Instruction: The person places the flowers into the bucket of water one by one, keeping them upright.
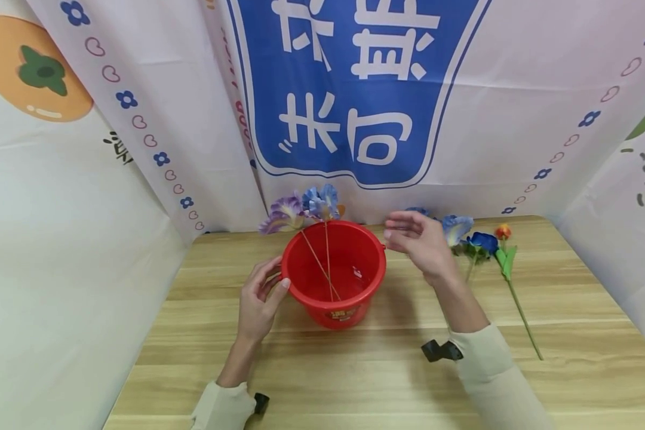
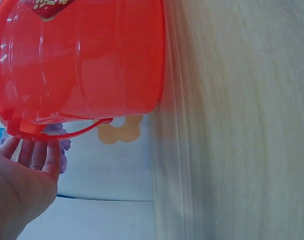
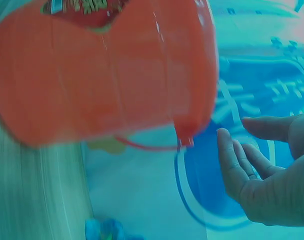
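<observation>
A red plastic bucket (image 1: 335,313) stands upright on the wooden table. Two artificial irises lean inside it: the purple iris (image 1: 285,214) and the blue iris (image 1: 322,202) rest past the far rim, their stems crossing near the bottom. At the bucket's left side, my left hand (image 1: 258,301) touches the rim area with fingers extended; in the left wrist view, fingertips of this hand (image 2: 24,187) meet the side by the handle (image 2: 77,132). My right hand (image 1: 421,245) hovers right of the rim, fingers loosely bent; the right wrist view shows this hand (image 3: 267,180) apart from the bucket, holding nothing.
To the right lie a blue iris (image 1: 455,229), a dark blue rose (image 1: 482,242) and an orange tulip (image 1: 503,232) with a long green stem. Behind the table (image 1: 328,382) hangs a printed cloth (image 1: 462,161); more cloth walls the left and right sides.
</observation>
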`<state>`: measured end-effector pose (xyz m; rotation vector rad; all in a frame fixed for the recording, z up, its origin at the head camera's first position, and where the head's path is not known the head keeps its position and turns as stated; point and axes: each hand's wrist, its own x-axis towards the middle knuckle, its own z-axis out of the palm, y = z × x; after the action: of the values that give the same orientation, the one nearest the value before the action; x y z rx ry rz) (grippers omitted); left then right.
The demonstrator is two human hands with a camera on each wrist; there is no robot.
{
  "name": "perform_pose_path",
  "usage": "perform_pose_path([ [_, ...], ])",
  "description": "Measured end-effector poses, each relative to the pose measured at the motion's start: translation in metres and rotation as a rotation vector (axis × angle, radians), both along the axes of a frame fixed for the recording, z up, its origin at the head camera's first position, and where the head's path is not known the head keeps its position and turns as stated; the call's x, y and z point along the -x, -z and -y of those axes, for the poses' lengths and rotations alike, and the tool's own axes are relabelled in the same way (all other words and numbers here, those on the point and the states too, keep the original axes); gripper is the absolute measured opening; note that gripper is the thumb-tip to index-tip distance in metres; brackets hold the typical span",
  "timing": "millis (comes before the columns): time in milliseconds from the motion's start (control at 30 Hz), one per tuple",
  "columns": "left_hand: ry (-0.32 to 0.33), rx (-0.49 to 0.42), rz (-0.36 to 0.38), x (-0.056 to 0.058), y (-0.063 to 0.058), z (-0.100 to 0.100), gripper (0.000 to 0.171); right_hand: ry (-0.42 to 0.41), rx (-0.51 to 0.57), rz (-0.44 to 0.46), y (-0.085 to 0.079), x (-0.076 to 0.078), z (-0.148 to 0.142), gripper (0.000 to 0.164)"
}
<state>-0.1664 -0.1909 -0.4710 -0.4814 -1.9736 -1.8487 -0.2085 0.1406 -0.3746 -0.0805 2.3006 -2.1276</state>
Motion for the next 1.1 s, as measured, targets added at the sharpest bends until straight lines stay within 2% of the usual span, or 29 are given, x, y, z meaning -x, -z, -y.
perform_pose_path([
  [200, 0.001, -0.009, -0.007, 0.001, 0.001, -0.001, 0.047, 0.041, 0.018, -0.004, 0.006, -0.007, -0.032, 0.049],
  [467, 0.002, 0.007, 0.005, 0.001, 0.002, 0.000, 0.047, 0.039, 0.064, -0.013, 0.014, -0.016, -0.064, 0.045],
  [633, 0.006, 0.012, 0.014, 0.001, 0.001, 0.000, 0.047, 0.045, 0.109, -0.018, 0.020, -0.021, -0.081, 0.035],
  [1100, 0.007, -0.007, 0.001, 0.000, 0.001, 0.000, 0.048, 0.041, 0.142, 0.011, 0.041, -0.026, -0.115, 0.033],
])
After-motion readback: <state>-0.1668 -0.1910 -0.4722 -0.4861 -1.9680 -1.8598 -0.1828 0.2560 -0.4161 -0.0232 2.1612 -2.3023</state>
